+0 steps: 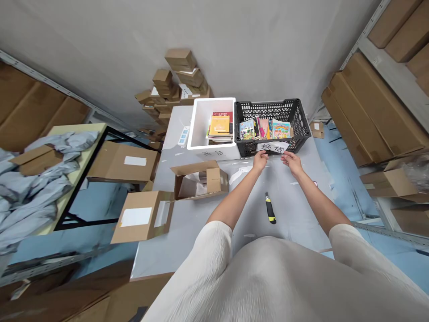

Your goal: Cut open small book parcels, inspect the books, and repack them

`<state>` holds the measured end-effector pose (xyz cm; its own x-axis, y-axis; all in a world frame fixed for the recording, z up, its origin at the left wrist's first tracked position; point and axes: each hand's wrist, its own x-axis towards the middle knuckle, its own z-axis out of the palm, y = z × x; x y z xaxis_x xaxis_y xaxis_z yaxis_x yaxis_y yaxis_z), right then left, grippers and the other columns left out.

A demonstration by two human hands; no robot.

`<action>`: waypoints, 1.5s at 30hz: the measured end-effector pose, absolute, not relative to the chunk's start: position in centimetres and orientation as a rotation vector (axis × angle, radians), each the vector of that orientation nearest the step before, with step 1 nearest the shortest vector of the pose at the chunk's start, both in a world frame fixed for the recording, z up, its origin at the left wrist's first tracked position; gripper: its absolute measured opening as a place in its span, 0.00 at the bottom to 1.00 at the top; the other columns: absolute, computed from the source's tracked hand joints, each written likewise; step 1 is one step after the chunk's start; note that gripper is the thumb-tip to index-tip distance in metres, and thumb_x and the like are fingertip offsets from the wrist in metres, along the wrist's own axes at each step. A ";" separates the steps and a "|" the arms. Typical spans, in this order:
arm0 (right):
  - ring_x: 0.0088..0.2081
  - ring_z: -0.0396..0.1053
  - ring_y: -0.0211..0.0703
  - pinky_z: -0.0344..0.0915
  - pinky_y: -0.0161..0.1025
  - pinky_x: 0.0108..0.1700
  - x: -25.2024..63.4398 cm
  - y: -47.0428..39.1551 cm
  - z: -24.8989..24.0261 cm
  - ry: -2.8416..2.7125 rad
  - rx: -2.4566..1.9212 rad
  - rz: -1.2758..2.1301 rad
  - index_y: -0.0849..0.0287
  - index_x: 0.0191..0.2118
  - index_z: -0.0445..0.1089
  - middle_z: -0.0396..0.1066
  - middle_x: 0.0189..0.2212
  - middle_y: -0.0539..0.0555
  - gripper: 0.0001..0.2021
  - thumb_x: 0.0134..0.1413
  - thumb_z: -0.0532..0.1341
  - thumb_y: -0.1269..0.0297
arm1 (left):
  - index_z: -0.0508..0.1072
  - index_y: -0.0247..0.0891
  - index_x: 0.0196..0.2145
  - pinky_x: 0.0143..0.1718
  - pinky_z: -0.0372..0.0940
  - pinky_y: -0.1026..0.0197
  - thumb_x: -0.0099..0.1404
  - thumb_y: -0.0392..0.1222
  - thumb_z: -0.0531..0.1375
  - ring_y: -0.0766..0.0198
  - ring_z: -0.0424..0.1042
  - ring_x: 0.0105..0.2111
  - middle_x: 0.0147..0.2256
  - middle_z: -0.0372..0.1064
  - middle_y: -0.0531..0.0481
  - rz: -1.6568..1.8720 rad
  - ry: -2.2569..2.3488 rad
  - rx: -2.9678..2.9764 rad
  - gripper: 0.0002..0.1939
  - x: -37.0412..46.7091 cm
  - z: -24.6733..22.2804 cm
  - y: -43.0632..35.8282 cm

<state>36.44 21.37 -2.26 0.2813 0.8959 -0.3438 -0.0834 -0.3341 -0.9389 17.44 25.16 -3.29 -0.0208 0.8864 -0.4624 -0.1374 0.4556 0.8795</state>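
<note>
Black crate (pixel 247 148) sits at 12 o'clock, white label (pixel 272 147) across its front, long axis 9-to-3, left hand (pixel 260 161) at its 7 o'clock, right hand (pixel 292 162) at its 5, about equally near, fingers curled by the lower edge, can't tell if gripping.

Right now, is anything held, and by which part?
It cannot be told for sure: the left hand and right hand have fingertips at the lower edge of the white paper sign on the black crate; no pinch is clear.
</note>
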 end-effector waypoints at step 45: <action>0.41 0.72 0.49 0.73 0.47 0.47 5.8 6.7 -5.6 -1.275 -1.682 1.266 0.53 0.50 0.77 0.79 0.41 0.54 0.24 0.50 0.68 0.46 | 0.80 0.39 0.51 0.63 0.69 0.48 0.63 0.42 0.69 0.48 0.77 0.58 0.55 0.79 0.41 0.958 1.678 1.059 0.18 -24.0 -7.8 4.5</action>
<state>5.81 6.71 -5.57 0.0524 0.9528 -0.2990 0.3055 -0.3004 -0.9036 -24.05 4.50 -7.83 -0.2237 0.9331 -0.2816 0.2321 0.3316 0.9144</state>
